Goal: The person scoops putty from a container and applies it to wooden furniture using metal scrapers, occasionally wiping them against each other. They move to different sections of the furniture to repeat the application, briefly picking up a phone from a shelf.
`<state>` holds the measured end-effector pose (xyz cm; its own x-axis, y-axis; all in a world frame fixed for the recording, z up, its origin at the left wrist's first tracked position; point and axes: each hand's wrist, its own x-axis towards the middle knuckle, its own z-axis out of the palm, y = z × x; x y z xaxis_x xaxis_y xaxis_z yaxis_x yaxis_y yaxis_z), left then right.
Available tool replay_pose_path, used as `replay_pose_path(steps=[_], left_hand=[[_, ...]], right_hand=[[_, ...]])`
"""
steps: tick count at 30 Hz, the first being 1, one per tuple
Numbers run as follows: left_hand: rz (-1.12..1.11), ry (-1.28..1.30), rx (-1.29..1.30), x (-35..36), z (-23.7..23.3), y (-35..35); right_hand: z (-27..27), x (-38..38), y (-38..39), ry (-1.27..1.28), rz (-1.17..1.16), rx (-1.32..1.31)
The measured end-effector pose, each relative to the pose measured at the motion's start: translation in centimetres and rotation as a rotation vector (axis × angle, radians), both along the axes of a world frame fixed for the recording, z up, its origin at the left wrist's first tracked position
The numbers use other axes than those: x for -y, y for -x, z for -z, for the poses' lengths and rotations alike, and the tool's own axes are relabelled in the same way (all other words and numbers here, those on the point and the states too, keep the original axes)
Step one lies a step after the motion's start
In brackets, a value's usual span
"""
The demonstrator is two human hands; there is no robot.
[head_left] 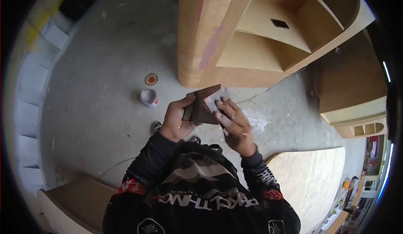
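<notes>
Your left hand (178,118) pinches the lower-left edge of the dark brown sheet (201,104), a flat, angular piece held at view centre. Your right hand (235,124) presses its extended fingers flat on the sheet's paler grey flap; its thumb is hidden. A small round tin (149,97) stands on the rough grey concrete floor (105,66) at 9 o'clock of the sheet. A smooth, curved plywood cabinet (252,53) lies at 12 o'clock.

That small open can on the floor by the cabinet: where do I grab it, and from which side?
Wrap the can round its side wall, below the rim, coming from the near side. It stands upright and open, so the mouth gives no firm hold and tilting would probably spill. The left hand is nearest, though it and the right hand hold the sandpaper sheet.
</notes>
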<state>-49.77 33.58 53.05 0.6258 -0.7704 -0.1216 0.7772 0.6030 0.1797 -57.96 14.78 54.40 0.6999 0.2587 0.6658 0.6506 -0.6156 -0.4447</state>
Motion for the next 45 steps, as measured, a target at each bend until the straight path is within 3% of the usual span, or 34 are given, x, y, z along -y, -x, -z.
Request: replay_pose_path(steps=[2, 4, 5, 6, 7, 9, 10, 12, 13, 17, 20, 21, 22, 24, 25, 26, 29, 34, 35, 37, 38, 39, 40, 41, 42, 44, 45], left_hand=[[-0.068, -0.021, 0.001, -0.3, 1.5, -0.3], [-0.154, -0.050, 0.065, -0.6, 1.5, -0.8], [-0.230, -0.038, -0.095, -1.0, 1.3, -0.9], [-0.296, -0.083, 0.049, -1.3, 0.1, -0.9], [-0.528, -0.505, 0.600, -2.1, 1.5, -1.0], [-0.728, -0.802, 0.981, -2.1, 2.8, -1.4], [-0.854, -0.967, 1.132, -2.1, 3.0, -1.6], [-0.774, -0.794, 0.835, -1.1, 1.6, -0.7], [-0.696, -0.548, 0.750, -0.3, 0.3, -0.3], [-0.493, -0.655, 1.059, -0.5, 0.9, 0.2], [-0.254, -0.724, 1.202, -2.2, 1.2, -0.3], [-0.195, -0.696, 1.167, -2.4, 2.3, -0.7], [-0.137, -0.671, 1.131, -2.6, 3.1, -1.0], [-0.243, -0.614, 0.896, -1.2, 3.9, 0.2], [-0.148, -0.380, 0.246, -0.3, 2.1, 0.9], [-0.115, -0.272, 0.167, -0.3, 2.2, 0.8], [-0.003, 0.031, -0.094, -0.1, 2.5, 0.1], [-0.098, -0.054, 0.013, 0.0, 0.4, -0.7], [-0.133, -0.069, -0.003, 0.0, 1.1, -1.0], [-0.167, -0.048, -0.046, -0.1, 1.2, -1.3], [-0.297, -0.217, 0.222, 0.1, 1.1, -1.2], [-0.427, -0.382, 0.495, 0.4, 1.1, -1.0], [-0.569, -0.541, 0.771, 1.1, 0.4, -1.1], [-0.553, -0.364, 0.538, 1.4, -0.4, -1.2], [-0.657, -0.541, 0.762, 1.5, -0.1, -0.9], [-0.778, -0.782, 1.363, 0.9, -0.3, -0.2], [-0.809, -0.651, 1.524, 1.2, 1.2, -0.8]], right_hand=[[2.2, -0.8, 0.5, -0.098, 0.110, -0.047], [1.7, 1.3, 1.1, 0.024, 0.060, -0.339], [1.7, 2.0, 1.7, 0.082, 0.037, -0.486], [2.4, 2.2, 2.4, -0.208, 0.077, -0.574], [3.4, 2.4, 3.0, -0.501, 0.115, -0.652], [3.1, 2.4, 3.1, -1.180, 0.098, -0.800], [2.7, 1.8, 3.2, -1.310, 0.064, -0.803], [2.3, 0.4, 2.9, -1.578, -0.003, -0.778], [2.5, -0.2, 2.7, -1.633, -0.006, -0.804], [1.4, -1.1, 1.5, -1.572, 0.026, -0.767], [-0.1, -1.1, 2.0, -1.287, 0.164, -0.767], [-0.4, -0.8, 1.9, -1.314, 0.098, -0.661], [-0.9, -0.8, 2.2, -1.059, 0.099, -0.466], [-2.1, -0.8, 2.7, -0.547, 0.093, -0.084], [-2.0, -0.3, 2.3, -0.489, -0.080, -0.039], [-1.6, -0.1, 1.6, -0.336, -0.192, 0.071], [-2.6, 0.3, 1.0, -0.031, -0.230, 0.009], [1.2, 1.1, -0.2, -0.040, -0.010, -0.119], [1.6, 1.5, -0.3, -0.006, 0.095, -0.192], [3.2, 3.0, -0.7, 0.036, 0.093, -0.392], [4.2, 3.9, -1.1, 0.051, 0.092, -0.490], [5.7, 4.4, -0.5, -0.108, 0.143, -0.522], [5.8, 4.2, -0.2, -0.512, 0.172, -0.614], [6.2, 4.0, 0.2, -0.916, 0.194, -0.705], [6.3, 3.5, 0.7, -1.334, 0.221, -0.789], [5.4, 3.3, 1.9, -1.844, -0.057, -0.904], [3.8, 2.4, 2.3, -1.925, 0.047, -0.995]])
